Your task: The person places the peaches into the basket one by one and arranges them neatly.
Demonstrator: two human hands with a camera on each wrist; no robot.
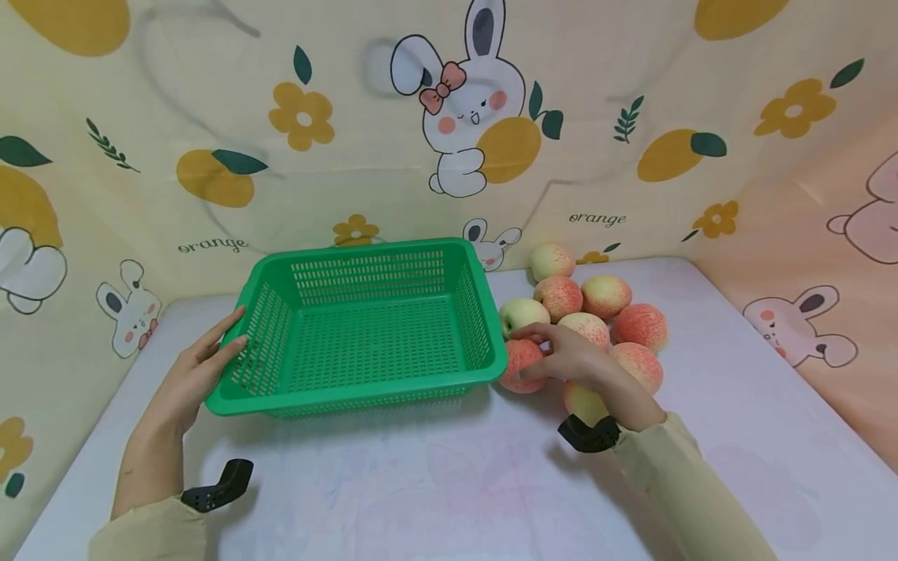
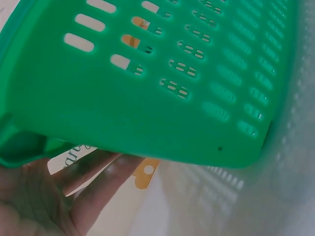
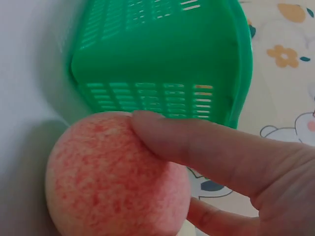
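A green plastic basket (image 1: 372,389) with slotted walls stands on the table, its inside bare. At its left end, my left hand (image 1: 196,374) holds the rim, one digit lying over the edge. The left wrist view shows other fingers (image 2: 101,189) against the outside, below the rim. Beside the basket's right end, my right hand (image 1: 575,358) grips a reddish peach (image 1: 521,366). Close up, the thumb lies on top of this speckled peach (image 3: 118,177), while other fingers are partly hidden behind it. The peach is low, near the tabletop.
Several more peaches cluster right of the basket, among them a pale one (image 1: 525,315), a red one (image 1: 640,327) and a yellowish one (image 1: 585,401) partly under my right wrist. A printed cloth (image 1: 365,156) hangs behind the white table (image 1: 393,483).
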